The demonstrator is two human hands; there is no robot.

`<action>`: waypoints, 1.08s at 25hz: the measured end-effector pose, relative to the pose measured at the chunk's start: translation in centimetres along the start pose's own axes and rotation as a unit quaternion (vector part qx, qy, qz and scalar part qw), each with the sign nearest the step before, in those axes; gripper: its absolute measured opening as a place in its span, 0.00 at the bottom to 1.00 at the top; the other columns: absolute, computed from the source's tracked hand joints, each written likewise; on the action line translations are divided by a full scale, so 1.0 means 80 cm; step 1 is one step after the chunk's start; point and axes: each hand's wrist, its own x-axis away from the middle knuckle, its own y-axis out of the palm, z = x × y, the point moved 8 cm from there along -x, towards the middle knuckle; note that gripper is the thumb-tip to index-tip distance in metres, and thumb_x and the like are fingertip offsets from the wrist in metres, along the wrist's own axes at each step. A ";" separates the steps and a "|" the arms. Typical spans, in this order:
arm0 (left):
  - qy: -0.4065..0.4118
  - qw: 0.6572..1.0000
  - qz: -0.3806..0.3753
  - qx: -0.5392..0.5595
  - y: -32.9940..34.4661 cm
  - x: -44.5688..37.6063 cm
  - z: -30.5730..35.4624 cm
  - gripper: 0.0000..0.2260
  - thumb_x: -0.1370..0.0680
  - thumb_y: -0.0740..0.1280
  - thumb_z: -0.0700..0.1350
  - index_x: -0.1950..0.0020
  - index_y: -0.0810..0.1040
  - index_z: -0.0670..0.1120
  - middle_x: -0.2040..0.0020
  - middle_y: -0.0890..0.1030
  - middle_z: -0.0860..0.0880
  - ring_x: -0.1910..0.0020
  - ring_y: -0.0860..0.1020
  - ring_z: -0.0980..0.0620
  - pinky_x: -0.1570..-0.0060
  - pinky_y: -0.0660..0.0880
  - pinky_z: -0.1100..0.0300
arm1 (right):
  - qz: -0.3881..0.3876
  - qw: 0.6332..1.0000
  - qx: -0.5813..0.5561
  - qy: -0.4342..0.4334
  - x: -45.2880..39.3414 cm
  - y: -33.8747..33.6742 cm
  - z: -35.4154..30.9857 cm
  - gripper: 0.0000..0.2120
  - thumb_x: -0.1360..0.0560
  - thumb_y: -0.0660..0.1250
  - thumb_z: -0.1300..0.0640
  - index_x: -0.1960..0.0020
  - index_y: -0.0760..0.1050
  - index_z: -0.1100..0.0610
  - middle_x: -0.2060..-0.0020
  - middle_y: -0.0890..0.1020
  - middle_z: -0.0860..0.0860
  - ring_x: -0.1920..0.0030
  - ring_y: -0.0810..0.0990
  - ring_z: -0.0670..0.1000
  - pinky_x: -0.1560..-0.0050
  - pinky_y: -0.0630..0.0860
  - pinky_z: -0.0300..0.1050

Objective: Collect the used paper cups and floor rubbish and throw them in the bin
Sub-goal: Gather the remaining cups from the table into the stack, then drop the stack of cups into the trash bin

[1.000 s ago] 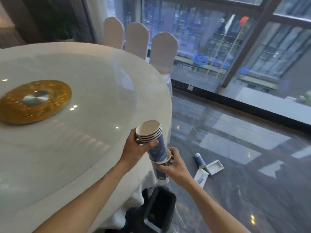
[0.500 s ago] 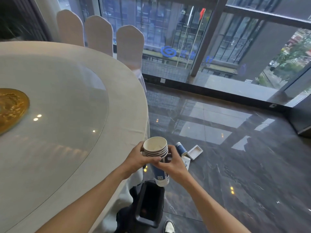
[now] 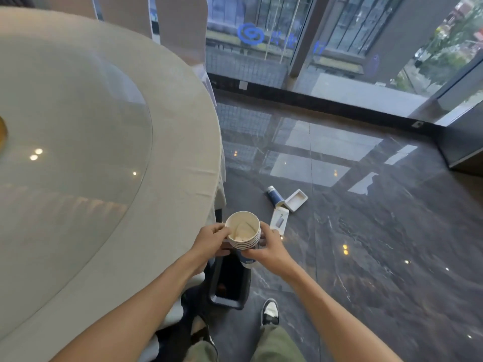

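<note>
A nested stack of paper cups (image 3: 243,232), white inside and blue outside, is held upright between both hands. My left hand (image 3: 210,240) grips its left side near the rims, and my right hand (image 3: 270,250) wraps the right side and lower part. The stack hangs right above a black rectangular bin (image 3: 230,286) standing on the floor by the table's edge. Floor rubbish lies beyond: a blue and white tube-like cup (image 3: 274,195), an open white box tray (image 3: 296,199) and a flat white carton (image 3: 279,220).
A large round table (image 3: 170,158) with a beige cloth and glass turntable fills the left. White-covered chairs (image 3: 180,30) stand behind it. Dark glossy marble floor (image 3: 366,244) spreads to the right, up to the glass wall. My shoe (image 3: 270,312) is beside the bin.
The two cup stacks have been pushed together into one. My view has turned right and down, and the stack now sits over the bin.
</note>
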 end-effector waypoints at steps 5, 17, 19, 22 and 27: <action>-0.051 0.998 0.031 0.018 0.021 -0.034 -0.096 0.08 0.19 0.68 0.40 0.43 0.85 0.45 0.49 0.87 0.46 0.50 0.86 0.48 0.59 0.84 0.57 | -0.127 0.985 -0.017 0.118 0.001 0.020 0.070 0.30 0.33 0.75 0.59 0.33 0.70 0.50 0.44 0.79 0.55 0.52 0.79 0.47 0.49 0.80 0.44; -0.156 0.975 0.143 -0.062 0.052 -0.207 -0.359 0.16 0.25 0.74 0.40 0.37 0.85 0.48 0.44 0.86 0.50 0.45 0.83 0.52 0.49 0.80 0.59 | -0.124 0.972 0.090 0.177 -0.161 0.135 0.360 0.14 0.23 0.65 0.61 0.38 0.78 0.59 0.46 0.85 0.55 0.47 0.83 0.57 0.44 0.80 0.60; -0.178 0.973 0.128 -0.071 0.052 -0.223 -0.400 0.18 0.27 0.75 0.43 0.37 0.84 0.49 0.45 0.86 0.51 0.45 0.83 0.51 0.42 0.82 0.50 | -0.131 0.966 0.111 0.195 -0.174 0.157 0.395 0.18 0.23 0.64 0.62 0.33 0.74 0.58 0.40 0.82 0.55 0.41 0.81 0.57 0.41 0.78 0.54; -0.213 0.967 0.108 -0.091 0.051 -0.237 -0.453 0.14 0.31 0.73 0.50 0.46 0.86 0.54 0.51 0.87 0.53 0.49 0.84 0.49 0.45 0.83 0.44 | -0.158 0.952 0.129 0.227 -0.181 0.192 0.442 0.18 0.22 0.63 0.60 0.33 0.71 0.57 0.40 0.81 0.54 0.40 0.80 0.56 0.44 0.75 0.50; -0.244 0.962 0.071 -0.102 0.056 -0.250 -0.501 0.11 0.24 0.70 0.42 0.42 0.83 0.45 0.54 0.84 0.49 0.54 0.80 0.50 0.59 0.77 0.58 | -0.182 0.938 0.124 0.269 -0.184 0.234 0.493 0.19 0.27 0.63 0.58 0.36 0.73 0.57 0.40 0.78 0.56 0.44 0.81 0.57 0.42 0.81 0.57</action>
